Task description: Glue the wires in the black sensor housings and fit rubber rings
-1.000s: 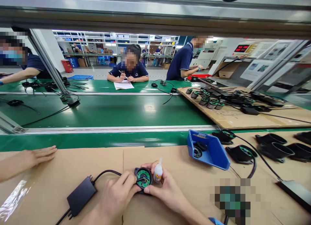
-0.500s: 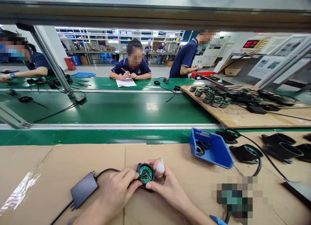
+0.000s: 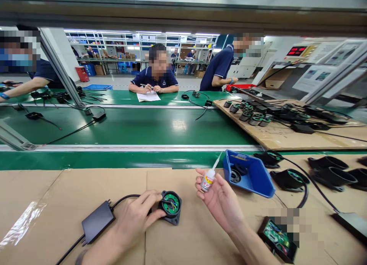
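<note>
My left hand (image 3: 134, 217) rests on the cardboard and its fingers pinch the left rim of a round black housing with a green circuit board inside (image 3: 171, 204). A black cable runs from the housing to a black power adapter (image 3: 98, 222) to the left. My right hand (image 3: 222, 198) is raised palm up to the right of the housing. It holds a small white glue bottle (image 3: 208, 180) with a long thin nozzle pointing up and right, toward a blue bin (image 3: 252, 177).
Black housings with cables (image 3: 289, 179) lie right of the blue bin, and a boxed circuit board (image 3: 276, 238) sits at lower right. A green conveyor belt (image 3: 137, 127) runs across. Beyond it, several people sit or stand; a cardboard sheet (image 3: 286, 137) carries more parts.
My right hand has lifted away from the housing, up and to the right, with the glue bottle. My left hand stays on the housing. A neighbour's hand at far left is gone.
</note>
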### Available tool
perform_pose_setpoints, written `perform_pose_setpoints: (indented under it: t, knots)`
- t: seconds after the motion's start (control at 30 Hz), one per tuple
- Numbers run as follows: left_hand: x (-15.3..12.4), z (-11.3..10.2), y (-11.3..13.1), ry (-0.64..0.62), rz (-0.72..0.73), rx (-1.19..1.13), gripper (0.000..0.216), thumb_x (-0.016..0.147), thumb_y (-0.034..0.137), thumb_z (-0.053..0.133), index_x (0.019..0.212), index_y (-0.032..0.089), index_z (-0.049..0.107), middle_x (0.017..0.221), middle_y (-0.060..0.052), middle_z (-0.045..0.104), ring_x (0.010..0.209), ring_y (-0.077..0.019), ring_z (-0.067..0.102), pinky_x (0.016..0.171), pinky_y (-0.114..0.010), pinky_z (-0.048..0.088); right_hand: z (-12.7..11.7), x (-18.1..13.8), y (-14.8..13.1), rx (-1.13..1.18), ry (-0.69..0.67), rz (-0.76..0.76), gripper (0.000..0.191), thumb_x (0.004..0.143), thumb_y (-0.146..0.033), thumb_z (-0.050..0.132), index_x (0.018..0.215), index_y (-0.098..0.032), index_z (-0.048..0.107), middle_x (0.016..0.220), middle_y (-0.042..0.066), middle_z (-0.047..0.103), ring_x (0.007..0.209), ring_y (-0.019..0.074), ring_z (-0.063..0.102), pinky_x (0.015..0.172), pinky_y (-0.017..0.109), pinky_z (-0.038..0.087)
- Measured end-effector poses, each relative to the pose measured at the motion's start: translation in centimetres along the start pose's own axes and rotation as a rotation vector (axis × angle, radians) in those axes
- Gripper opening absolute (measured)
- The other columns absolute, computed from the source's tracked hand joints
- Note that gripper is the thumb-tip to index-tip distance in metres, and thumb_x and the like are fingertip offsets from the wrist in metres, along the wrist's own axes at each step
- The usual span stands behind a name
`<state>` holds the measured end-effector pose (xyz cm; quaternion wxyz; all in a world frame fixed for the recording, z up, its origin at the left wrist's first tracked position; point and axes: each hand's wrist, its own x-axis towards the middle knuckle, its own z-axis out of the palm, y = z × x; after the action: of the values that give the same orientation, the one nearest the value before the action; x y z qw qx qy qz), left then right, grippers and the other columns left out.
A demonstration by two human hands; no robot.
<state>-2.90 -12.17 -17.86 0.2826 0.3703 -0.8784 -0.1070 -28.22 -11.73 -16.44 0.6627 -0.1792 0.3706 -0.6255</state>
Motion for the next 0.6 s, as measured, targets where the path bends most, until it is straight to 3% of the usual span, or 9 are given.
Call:
perform_pose_setpoints:
  t: [0.17,0.33,0.47,0.6]
  knots:
    - [0.5,0.1,-0.8,-0.102,-0.130,-0.164,0.033,0.093,0.049,0.050,0.108,0.023,0.064,0.118,-0.007,0.068,0.099,-0.0224,0.069,0.080,-0.029,0.059,0.0,0.0,-0.3,0.019,0.003,0.033,0.042,0.070,-0.043,0.079,0.103,-0.018,0.070,0.080,0.002,0.059,0.068,0.0135,0.051,0.053,0.020,0.045]
    - [1.0,-0.1,-0.9,-0.149,-0.184,-0.341,0.041,0.088,0.043,0.063,0.126,0.028,0.059,0.123,-0.003,0.067,0.109,-0.0195,0.065,0.093,-0.024,0.053,0.5,-0.3,0.5,0.020,-0.021,0.074,0.043,0.066,-0.045,0.087,0.093,-0.018,0.069,0.075,0.000,0.060,0.061,0.0084,0.049,0.049,0.015,0.040]
    - [1.1,0.3,-1.7,-0.077,-0.054,-0.233,0.043,0.086,0.039,0.064,0.129,0.035,0.056,0.124,0.001,0.066,0.108,-0.0187,0.066,0.090,-0.019,0.053,0.7,-0.5,1.4,0.028,-0.077,0.165,0.051,0.062,-0.046,0.090,0.093,-0.014,0.066,0.073,0.000,0.061,0.055,0.0051,0.048,0.044,0.013,0.032]
    - [0.4,2.6,-3.5,0.015,0.046,-0.189,0.034,0.084,0.044,0.063,0.117,0.036,0.060,0.109,0.003,0.073,0.092,-0.0178,0.072,0.075,-0.015,0.057,0.5,-0.1,2.2,0.064,-0.160,0.274,0.050,0.060,-0.042,0.090,0.091,-0.014,0.063,0.075,0.004,0.065,0.056,0.0077,0.052,0.043,0.015,0.032]
